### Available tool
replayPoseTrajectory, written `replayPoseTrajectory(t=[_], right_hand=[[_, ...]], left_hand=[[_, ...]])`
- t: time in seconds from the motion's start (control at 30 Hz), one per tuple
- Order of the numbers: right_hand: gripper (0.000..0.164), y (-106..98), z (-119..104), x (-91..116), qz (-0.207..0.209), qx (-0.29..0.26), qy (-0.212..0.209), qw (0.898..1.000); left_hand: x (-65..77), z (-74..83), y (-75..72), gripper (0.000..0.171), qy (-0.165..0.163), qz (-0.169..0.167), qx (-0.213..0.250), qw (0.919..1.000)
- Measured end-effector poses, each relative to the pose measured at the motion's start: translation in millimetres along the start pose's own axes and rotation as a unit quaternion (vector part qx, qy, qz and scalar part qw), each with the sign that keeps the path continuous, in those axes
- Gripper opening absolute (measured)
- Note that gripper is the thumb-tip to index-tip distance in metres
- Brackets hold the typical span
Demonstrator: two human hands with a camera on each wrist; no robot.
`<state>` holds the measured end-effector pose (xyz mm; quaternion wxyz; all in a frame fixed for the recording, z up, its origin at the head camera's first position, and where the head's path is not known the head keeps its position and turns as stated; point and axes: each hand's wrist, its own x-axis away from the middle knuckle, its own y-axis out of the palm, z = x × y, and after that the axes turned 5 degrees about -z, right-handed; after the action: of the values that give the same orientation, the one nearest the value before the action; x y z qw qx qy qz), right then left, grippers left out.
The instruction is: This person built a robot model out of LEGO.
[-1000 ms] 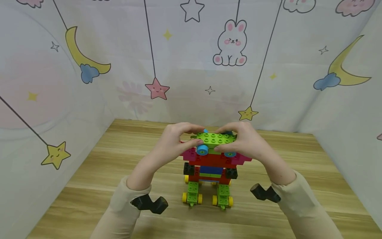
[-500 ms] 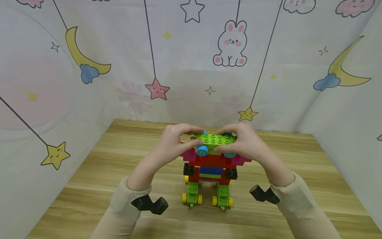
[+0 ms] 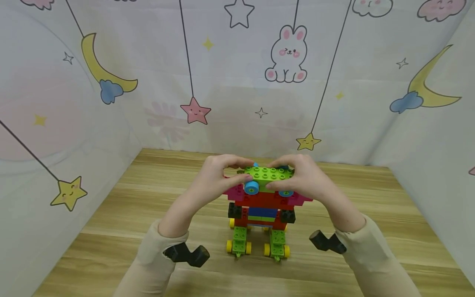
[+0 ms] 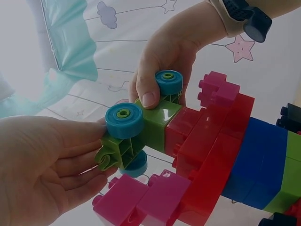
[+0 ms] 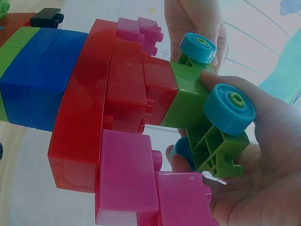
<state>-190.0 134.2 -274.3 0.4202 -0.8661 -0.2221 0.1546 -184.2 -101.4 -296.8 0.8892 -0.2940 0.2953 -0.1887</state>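
My left hand (image 3: pixel 213 177) and right hand (image 3: pixel 306 175) hold a lime green wheeled toy-brick base (image 3: pixel 269 174) at its two ends, thumbs on the near side and fingers behind. Blue wheels (image 4: pixel 124 120) stick out from its sides. It sits on top of a standing brick figure, over a green brick (image 5: pixel 188 92) and a red brick (image 5: pixel 160 89). Below come wide red bricks (image 3: pixel 261 200), with pink bricks (image 5: pixel 129 174) stepping out at either side. Blue bricks (image 3: pixel 262 212) form the middle. At the bottom, two green wheeled bases (image 3: pixel 239 241) with yellow wheels stand on the table.
The figure stands on a wood-grain table (image 3: pixel 148 198). Black bricks (image 3: pixel 234 210) jut from its middle on both sides. A white cloth backdrop (image 3: pixel 237 62) with moons, stars and a rabbit closes off the back and sides. Black camera mounts (image 3: pixel 185 252) sit on the wrists.
Both hands keep their hold on the green wheeled base. The right forearm has shifted very slightly to the left; the brick figure stands where it was.
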Motion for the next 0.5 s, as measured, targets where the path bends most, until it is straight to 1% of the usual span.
replayPoseTrajectory(t=[0.17, 0.5], right_hand=[[0.04, -0.4, -0.6, 0.0, -0.003, 0.0, 0.01, 1.0], [0.039, -3.0, -1.9, -0.9, -0.015, 0.014, -0.007, 1.0]], left_hand=[[0.3, 0.1, 0.3, 0.027, -0.003, -0.001, 0.003, 1.0], [-0.7, 1.6, -1.7, 0.029, 0.008, -0.01, -0.015, 0.9998]])
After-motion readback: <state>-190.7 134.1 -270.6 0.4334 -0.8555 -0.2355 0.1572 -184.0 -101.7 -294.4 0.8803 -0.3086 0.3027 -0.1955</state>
